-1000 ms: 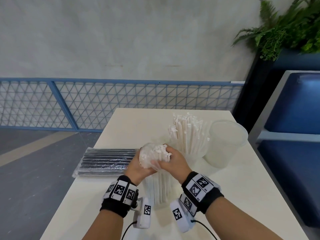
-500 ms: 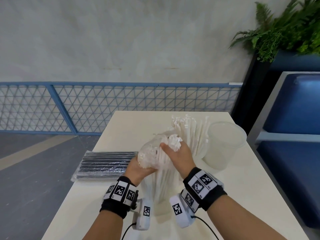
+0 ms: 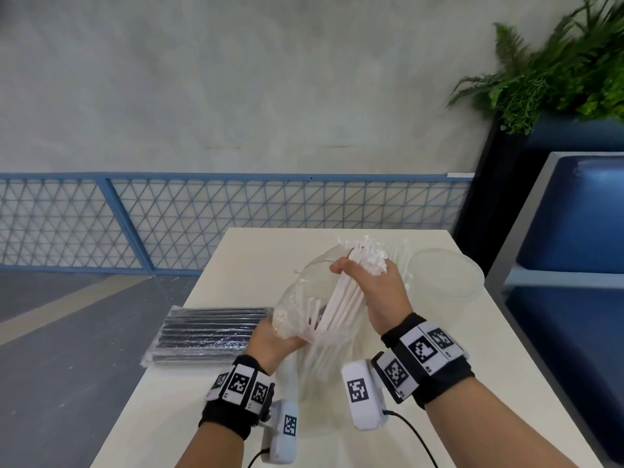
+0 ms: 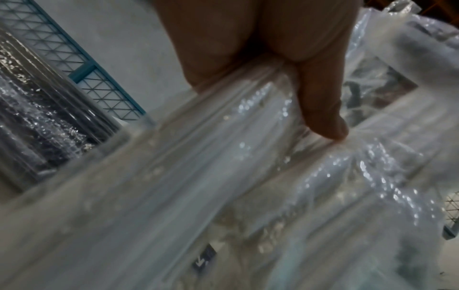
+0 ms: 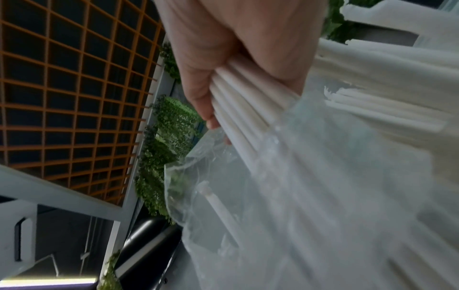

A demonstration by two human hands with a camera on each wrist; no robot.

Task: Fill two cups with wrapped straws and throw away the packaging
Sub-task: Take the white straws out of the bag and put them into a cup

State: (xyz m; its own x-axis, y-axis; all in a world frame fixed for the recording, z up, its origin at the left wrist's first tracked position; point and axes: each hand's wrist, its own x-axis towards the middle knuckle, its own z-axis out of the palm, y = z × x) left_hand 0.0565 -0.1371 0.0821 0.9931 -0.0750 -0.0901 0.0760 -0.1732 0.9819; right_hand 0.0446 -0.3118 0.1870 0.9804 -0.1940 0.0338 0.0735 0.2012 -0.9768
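Note:
My right hand (image 3: 368, 282) grips a bunch of white wrapped straws (image 3: 344, 292) and holds it partly out of a clear plastic bag (image 3: 297, 298). My left hand (image 3: 280, 336) grips the bag lower down, with more white straws still inside. In the right wrist view the fingers (image 5: 206, 94) curl round the straws (image 5: 248, 98) above the bag's mouth (image 5: 211, 157). In the left wrist view the thumb (image 4: 320, 102) presses into the bag's film (image 4: 223, 157). Behind my right hand stands a cup holding white straws (image 3: 403, 265). An empty translucent cup (image 3: 445, 278) stands to its right.
A sealed pack of black straws (image 3: 209, 332) lies on the white table (image 3: 236, 265) at the left. A blue mesh railing (image 3: 236, 217) runs behind the table. A blue seat (image 3: 574, 248) and a plant (image 3: 557, 62) are at the right.
My right hand has risen and moved away from me, drawing a bunch of white straws up out of the bag. My left hand has stayed low, holding the bag.

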